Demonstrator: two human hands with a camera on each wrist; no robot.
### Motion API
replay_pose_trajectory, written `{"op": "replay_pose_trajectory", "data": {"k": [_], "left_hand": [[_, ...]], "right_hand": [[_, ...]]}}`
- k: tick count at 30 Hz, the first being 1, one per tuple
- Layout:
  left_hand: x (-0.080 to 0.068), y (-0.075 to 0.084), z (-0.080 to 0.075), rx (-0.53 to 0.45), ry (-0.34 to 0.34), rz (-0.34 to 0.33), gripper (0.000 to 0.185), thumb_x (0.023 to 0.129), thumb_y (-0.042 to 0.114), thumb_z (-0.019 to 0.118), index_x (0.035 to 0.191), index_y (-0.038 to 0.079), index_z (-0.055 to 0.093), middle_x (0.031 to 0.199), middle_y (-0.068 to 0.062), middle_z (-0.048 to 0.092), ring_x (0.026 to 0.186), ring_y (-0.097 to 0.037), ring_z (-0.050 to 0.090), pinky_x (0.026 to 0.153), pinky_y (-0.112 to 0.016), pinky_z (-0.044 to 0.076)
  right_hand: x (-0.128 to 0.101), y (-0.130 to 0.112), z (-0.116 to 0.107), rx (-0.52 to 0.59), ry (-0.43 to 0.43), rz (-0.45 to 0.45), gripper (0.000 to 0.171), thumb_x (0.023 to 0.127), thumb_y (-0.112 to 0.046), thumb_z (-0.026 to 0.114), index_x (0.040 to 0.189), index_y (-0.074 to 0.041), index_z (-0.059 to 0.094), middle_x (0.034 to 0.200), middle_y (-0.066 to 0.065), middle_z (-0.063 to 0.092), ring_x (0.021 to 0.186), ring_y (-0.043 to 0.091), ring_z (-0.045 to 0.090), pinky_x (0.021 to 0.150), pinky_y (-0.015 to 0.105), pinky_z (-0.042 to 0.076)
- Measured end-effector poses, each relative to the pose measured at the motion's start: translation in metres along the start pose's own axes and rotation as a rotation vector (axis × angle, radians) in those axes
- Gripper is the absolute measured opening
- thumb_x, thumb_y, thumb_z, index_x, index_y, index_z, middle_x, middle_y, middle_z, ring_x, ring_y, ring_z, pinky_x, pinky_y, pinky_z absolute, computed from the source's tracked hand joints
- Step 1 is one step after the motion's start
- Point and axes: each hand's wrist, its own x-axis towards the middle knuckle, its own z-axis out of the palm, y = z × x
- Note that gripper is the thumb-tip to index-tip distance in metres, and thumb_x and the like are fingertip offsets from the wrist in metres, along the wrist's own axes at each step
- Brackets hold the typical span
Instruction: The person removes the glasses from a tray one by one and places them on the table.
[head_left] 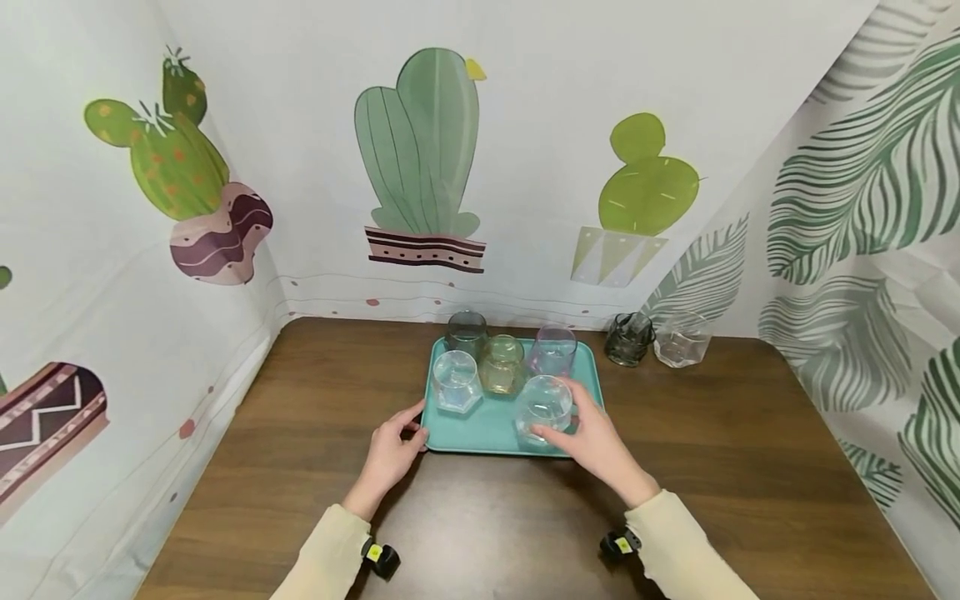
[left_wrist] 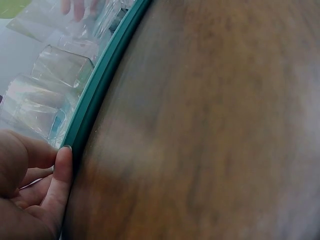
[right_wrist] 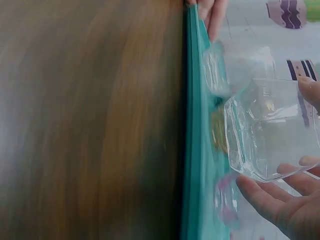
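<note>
Right hand (head_left: 592,442) on the clear glass (head_left: 543,408) at the tray's (head_left: 480,429) near right corner — fingers (right_wrist: 265,200) spread around its faceted wall, thumb on one side, the rest on the other, wrapped loosely rather than clenched. Glass upright, on or just above the tray floor; cannot tell which from the wrist view.

Left hand (head_left: 390,454) at the tray's near left corner. Thumb (left_wrist: 62,170) laid straight along the teal rim, touching it; other fingers curled under toward the palm, partly hidden, so cannot tell whether they reach under the edge.

On the tray behind the held glass: a second clear glass (head_left: 455,382) left front, a yellow glass (head_left: 502,364) in the middle, a grey glass (head_left: 467,333) back left, a purple glass (head_left: 553,350) back right — packed close, some touching.

Off the tray, on the table (head_left: 300,467) to the right by the curtain: a dark glass (head_left: 628,338) and a pale glass (head_left: 681,338), side by side.
</note>
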Motion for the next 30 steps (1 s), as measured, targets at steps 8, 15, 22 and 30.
{"op": "replay_pose_trajectory", "data": {"k": [8,15,22,30], "left_hand": [[-0.001,-0.002,-0.001,-0.002,-0.001,-0.023,0.047,0.085,0.001,0.064,0.130,0.008,0.057,0.094,-0.011,0.062,0.063,-0.011,0.063,0.056,-0.019,0.055],[-0.001,0.001,0.000,-0.009,-0.002,-0.039,0.047,0.084,0.001,0.065,0.130,0.009,0.057,0.094,-0.011,0.062,0.064,-0.011,0.062,0.056,-0.019,0.055],[-0.001,0.002,-0.001,-0.011,-0.006,-0.043,0.047,0.085,0.002,0.064,0.131,0.009,0.057,0.095,-0.010,0.062,0.065,-0.011,0.062,0.056,-0.019,0.055],[0.000,0.004,-0.001,0.002,-0.014,-0.064,0.047,0.086,0.003,0.064,0.131,0.013,0.056,0.098,-0.009,0.062,0.067,-0.010,0.062,0.057,-0.019,0.055]], "right_hand": [[-0.011,0.023,-0.044,-0.011,0.082,0.007,0.073,0.076,-0.035,0.078,0.135,-0.013,0.042,0.122,0.011,0.054,0.103,0.023,0.058,0.079,0.032,0.056],[-0.017,0.043,-0.082,-0.085,0.155,0.005,0.071,0.077,-0.026,0.077,0.136,-0.011,0.041,0.120,0.014,0.054,0.099,0.026,0.058,0.071,0.018,0.054],[-0.019,0.056,-0.115,-0.222,0.201,0.075,0.070,0.080,-0.032,0.074,0.135,-0.008,0.039,0.124,0.015,0.052,0.097,0.025,0.056,0.069,0.012,0.050],[-0.018,0.076,-0.149,-0.283,0.259,0.136,0.072,0.080,-0.035,0.074,0.135,-0.005,0.039,0.117,0.020,0.053,0.088,0.003,0.050,0.064,0.004,0.042]]}}
